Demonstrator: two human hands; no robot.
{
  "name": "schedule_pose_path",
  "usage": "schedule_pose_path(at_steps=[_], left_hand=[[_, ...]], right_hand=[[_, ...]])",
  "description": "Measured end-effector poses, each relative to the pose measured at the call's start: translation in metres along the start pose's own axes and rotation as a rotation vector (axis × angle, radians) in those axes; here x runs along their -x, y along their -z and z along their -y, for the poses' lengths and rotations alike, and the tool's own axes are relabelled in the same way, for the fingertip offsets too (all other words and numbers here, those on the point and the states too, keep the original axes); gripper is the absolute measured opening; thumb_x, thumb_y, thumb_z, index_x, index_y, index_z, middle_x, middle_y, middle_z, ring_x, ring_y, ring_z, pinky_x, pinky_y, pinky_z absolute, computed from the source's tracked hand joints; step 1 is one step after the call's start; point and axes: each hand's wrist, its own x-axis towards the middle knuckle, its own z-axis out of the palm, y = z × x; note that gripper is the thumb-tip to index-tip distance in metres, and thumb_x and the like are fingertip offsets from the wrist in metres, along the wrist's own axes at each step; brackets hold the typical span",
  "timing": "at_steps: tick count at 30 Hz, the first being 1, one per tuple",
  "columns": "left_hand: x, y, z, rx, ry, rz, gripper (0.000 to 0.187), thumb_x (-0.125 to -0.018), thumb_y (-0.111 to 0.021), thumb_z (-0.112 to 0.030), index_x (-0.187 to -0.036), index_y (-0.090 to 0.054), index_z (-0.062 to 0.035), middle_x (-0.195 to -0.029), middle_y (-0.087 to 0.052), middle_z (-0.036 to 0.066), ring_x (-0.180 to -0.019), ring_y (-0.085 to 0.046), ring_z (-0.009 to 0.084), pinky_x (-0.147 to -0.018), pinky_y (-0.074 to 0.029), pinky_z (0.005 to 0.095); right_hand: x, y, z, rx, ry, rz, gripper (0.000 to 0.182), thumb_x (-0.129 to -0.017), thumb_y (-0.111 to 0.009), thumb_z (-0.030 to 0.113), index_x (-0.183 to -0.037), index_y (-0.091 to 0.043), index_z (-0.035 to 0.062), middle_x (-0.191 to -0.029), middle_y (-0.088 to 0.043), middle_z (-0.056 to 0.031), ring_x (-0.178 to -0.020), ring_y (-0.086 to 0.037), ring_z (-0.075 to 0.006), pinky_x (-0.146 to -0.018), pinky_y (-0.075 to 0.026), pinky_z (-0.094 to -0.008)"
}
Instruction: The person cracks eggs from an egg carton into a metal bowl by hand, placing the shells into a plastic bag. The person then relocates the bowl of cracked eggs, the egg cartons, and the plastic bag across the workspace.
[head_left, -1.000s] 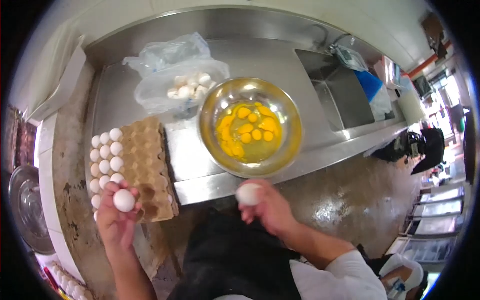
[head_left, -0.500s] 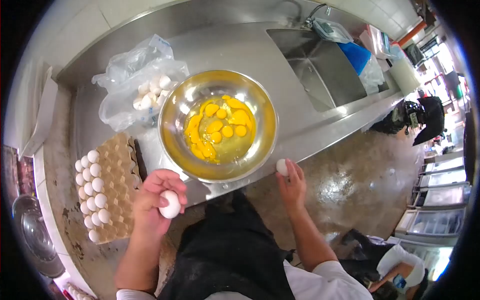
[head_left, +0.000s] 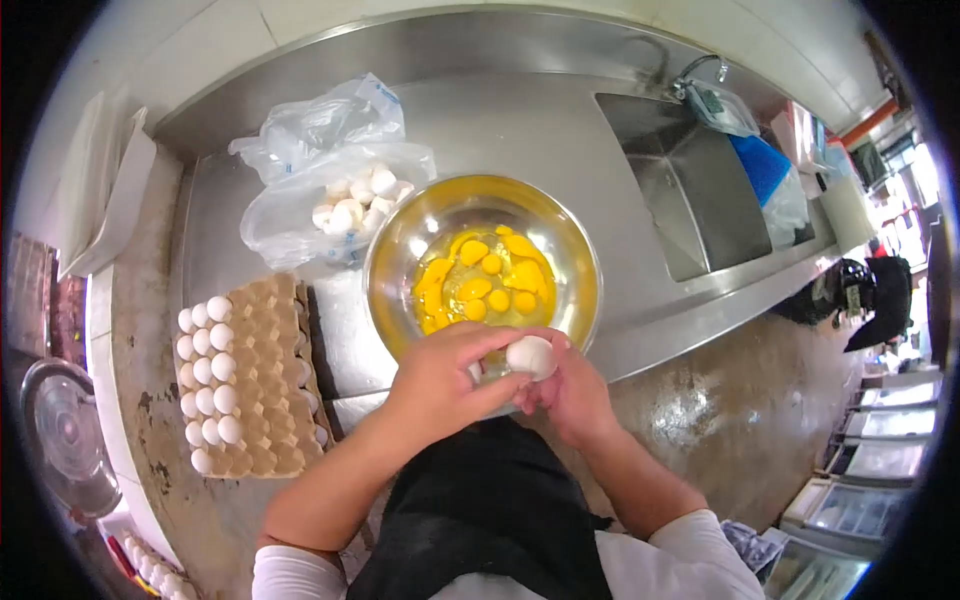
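Left hand [head_left: 435, 385], low in the centre of the frame, curls around a mostly hidden white egg [head_left: 475, 372]. Just beside it, the right hand [head_left: 582, 400] grips a smooth white oval egg [head_left: 531, 355], which the left's fingertips reach. Both hands sit at the near rim of a wide, round, shiny steel bowl [head_left: 577, 265] holding yellow yolks [head_left: 472, 252]. The step in hand looks like cracking an egg; the next move would call for light thumb pressure, with the shell kept over the bowl.

At left, whole white eggs [head_left: 222, 366] line one side of a brown cardboard egg tray [head_left: 270, 400]. Upper left, a translucent plastic bag [head_left: 335, 125] holds what look like eggshells [head_left: 347, 214]. Stainless-steel counter [head_left: 500, 120] runs right to a rectangular metal sink [head_left: 715, 215]; lower right, brown floor [head_left: 690, 400] shines, seemingly wet.
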Motion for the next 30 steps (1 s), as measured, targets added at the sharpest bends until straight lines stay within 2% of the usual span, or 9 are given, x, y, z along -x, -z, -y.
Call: schedule_pose_path(at_steps=[2, 3, 5, 18, 30], left_hand=[[-0.005, -0.001, 0.005, -0.068, 0.018, -0.033, 0.041, -0.077, -0.076, -0.024, -0.113, -0.068, -0.0079, -0.101, -0.069, 0.016, -0.093, -0.067, 0.0327, -0.082, -0.053, 0.0386], [-0.007, -0.001, 0.006, -0.068, 0.028, -0.034, 0.041, -0.077, -0.076, -0.024, -0.113, -0.068, -0.0079, -0.101, -0.069, 0.016, -0.093, -0.067, 0.0327, -0.082, -0.053, 0.0386], [-0.009, -0.003, 0.005, -0.109, 0.098, -0.053, 0.038, -0.073, -0.076, -0.014, -0.109, -0.069, -0.0036, -0.095, -0.071, 0.015, -0.087, -0.07, 0.0295, -0.079, -0.054, 0.037], [-0.025, -0.014, 0.029, -0.279, 0.064, -0.164, 0.036, -0.069, -0.076, -0.019, -0.101, -0.071, -0.0046, -0.088, -0.071, 0.016, -0.082, -0.07, 0.0313, -0.077, -0.055, 0.0382], [-0.034, 0.002, 0.038, -0.28, 0.061, -0.123, 0.027, -0.073, -0.073, -0.014, -0.099, -0.072, -0.0063, -0.088, -0.072, 0.015, -0.081, -0.07, 0.0297, -0.074, -0.055, 0.0369]], right_hand=[[-0.007, -0.004, 0.004, 0.153, 0.01, -0.037, 0.047, -0.105, -0.036, 0.045, -0.124, -0.054, 0.0053, -0.091, -0.061, -0.0051, -0.071, -0.057, -0.0103, -0.059, -0.046, -0.0231], [-0.009, -0.004, 0.005, 0.151, 0.0, -0.034, 0.047, -0.105, -0.036, 0.045, -0.124, -0.054, 0.0053, -0.091, -0.061, -0.0051, -0.071, -0.057, -0.0103, -0.059, -0.046, -0.0231], [-0.013, -0.004, 0.007, 0.288, -0.018, -0.065, 0.046, -0.105, -0.037, 0.046, -0.122, -0.054, 0.0067, -0.091, -0.06, -0.0029, -0.069, -0.054, -0.0072, -0.058, -0.044, -0.0219], [-0.044, 0.012, 0.02, 0.342, -0.112, 0.024, 0.039, -0.105, -0.04, 0.041, -0.122, -0.053, 0.0089, -0.086, -0.056, -0.0004, -0.064, -0.05, -0.006, -0.055, -0.043, -0.0218], [-0.047, 0.009, 0.044, 0.536, -0.214, 0.055, 0.038, -0.104, -0.042, 0.043, -0.118, -0.055, 0.0102, -0.078, -0.053, -0.0004, -0.061, -0.05, -0.0058, -0.055, -0.043, -0.0217]])
